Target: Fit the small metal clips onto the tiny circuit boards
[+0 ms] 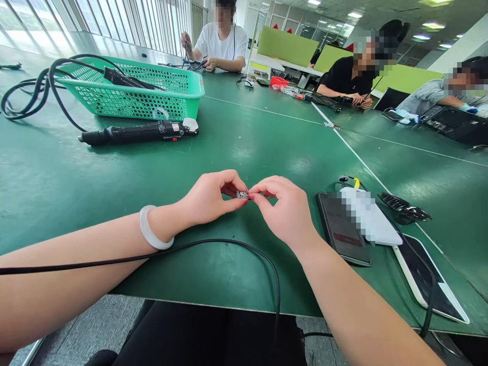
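A small silver-and-black part [242, 194], too tiny for me to tell its kind, is held level just above the green table [244, 147]. My left hand [208, 198], below a white bangle [149, 229], pinches it from the left between thumb and fingertips. From the right, the thumb and forefinger of my right hand [285, 211] are closed at the part's other end. The fingertips of both hands nearly meet and hide its edges. A black cable [229, 240] runs over my left forearm and drops past the table's front edge.
A black electric screwdriver [141, 133] lies before a green plastic basket [148, 96] with thick cables. On the right are a dark phone [339, 229], a white object [371, 216], a black hair claw [404, 207] and a tablet [427, 274]. Several people sit at the far side.
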`<state>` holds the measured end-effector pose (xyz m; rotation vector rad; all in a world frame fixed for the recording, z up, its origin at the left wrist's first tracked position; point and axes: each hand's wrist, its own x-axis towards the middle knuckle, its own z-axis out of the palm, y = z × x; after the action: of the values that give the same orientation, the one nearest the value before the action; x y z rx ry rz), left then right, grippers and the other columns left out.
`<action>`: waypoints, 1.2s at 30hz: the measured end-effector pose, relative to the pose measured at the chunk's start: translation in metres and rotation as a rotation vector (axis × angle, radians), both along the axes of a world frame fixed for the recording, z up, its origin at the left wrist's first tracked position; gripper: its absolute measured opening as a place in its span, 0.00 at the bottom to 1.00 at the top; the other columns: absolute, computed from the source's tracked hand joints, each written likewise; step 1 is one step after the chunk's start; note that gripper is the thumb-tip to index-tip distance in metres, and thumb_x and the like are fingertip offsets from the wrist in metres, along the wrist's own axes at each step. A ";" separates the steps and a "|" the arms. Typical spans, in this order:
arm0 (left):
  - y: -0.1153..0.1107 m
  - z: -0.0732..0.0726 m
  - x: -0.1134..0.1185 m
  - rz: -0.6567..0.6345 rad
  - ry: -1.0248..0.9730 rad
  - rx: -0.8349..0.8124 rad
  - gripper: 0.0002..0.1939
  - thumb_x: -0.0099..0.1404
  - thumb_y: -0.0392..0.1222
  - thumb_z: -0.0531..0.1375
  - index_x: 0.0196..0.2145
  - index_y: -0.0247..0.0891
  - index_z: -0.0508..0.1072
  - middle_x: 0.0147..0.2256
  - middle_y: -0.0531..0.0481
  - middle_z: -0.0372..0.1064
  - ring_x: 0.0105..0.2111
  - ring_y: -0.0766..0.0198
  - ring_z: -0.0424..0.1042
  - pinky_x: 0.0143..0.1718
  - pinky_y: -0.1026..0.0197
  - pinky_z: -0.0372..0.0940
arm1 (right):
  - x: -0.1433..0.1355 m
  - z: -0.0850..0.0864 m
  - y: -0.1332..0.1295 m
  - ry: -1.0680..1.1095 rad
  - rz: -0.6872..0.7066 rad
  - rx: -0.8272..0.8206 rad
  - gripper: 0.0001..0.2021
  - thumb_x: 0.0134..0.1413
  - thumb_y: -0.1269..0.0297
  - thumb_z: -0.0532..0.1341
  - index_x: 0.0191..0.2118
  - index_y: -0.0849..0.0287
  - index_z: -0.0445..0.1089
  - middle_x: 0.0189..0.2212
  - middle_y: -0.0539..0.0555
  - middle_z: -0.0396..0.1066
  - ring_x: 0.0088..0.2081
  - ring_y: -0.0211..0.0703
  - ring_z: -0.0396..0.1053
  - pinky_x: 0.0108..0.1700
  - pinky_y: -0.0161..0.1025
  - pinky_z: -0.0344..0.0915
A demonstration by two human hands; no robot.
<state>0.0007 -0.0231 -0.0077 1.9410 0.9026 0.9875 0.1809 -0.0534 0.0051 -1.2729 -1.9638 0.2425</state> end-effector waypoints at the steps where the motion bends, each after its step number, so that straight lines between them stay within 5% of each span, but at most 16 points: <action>1: 0.000 0.000 0.000 0.000 -0.004 -0.007 0.10 0.55 0.43 0.64 0.32 0.37 0.69 0.34 0.49 0.73 0.34 0.64 0.72 0.42 0.57 0.69 | 0.000 0.000 0.000 0.004 0.000 -0.004 0.05 0.53 0.70 0.59 0.30 0.55 0.72 0.31 0.51 0.73 0.35 0.41 0.68 0.37 0.40 0.65; 9: 0.002 -0.001 0.000 0.007 -0.092 -0.087 0.11 0.54 0.43 0.65 0.31 0.36 0.68 0.34 0.47 0.73 0.34 0.63 0.73 0.42 0.56 0.69 | 0.003 0.003 0.001 0.097 -0.020 -0.121 0.11 0.51 0.66 0.62 0.41 0.52 0.75 0.35 0.50 0.76 0.34 0.41 0.69 0.38 0.42 0.66; 19: 0.005 -0.001 -0.001 -0.063 -0.124 -0.226 0.12 0.54 0.41 0.65 0.33 0.36 0.66 0.35 0.48 0.73 0.34 0.65 0.73 0.41 0.57 0.70 | 0.006 -0.004 0.007 0.153 0.015 -0.240 0.07 0.51 0.65 0.63 0.36 0.49 0.77 0.32 0.48 0.77 0.36 0.41 0.71 0.41 0.41 0.66; 28: 0.009 -0.003 -0.003 -0.071 -0.154 -0.398 0.28 0.51 0.35 0.66 0.49 0.39 0.63 0.38 0.47 0.73 0.38 0.64 0.74 0.45 0.56 0.69 | 0.007 -0.009 0.014 0.065 0.024 -0.219 0.07 0.53 0.66 0.61 0.37 0.51 0.77 0.33 0.50 0.76 0.37 0.41 0.70 0.40 0.41 0.66; 36: 0.011 -0.003 -0.002 -0.069 -0.205 -0.466 0.37 0.51 0.29 0.65 0.56 0.39 0.57 0.51 0.40 0.66 0.44 0.60 0.72 0.49 0.51 0.68 | 0.007 -0.016 0.022 0.073 -0.020 -0.136 0.06 0.52 0.67 0.62 0.36 0.53 0.77 0.30 0.50 0.75 0.34 0.41 0.68 0.38 0.40 0.64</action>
<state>-0.0011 -0.0122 -0.0110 1.4428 0.8522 0.8292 0.1879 -0.0312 -0.0114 -1.3506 -1.8979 0.4135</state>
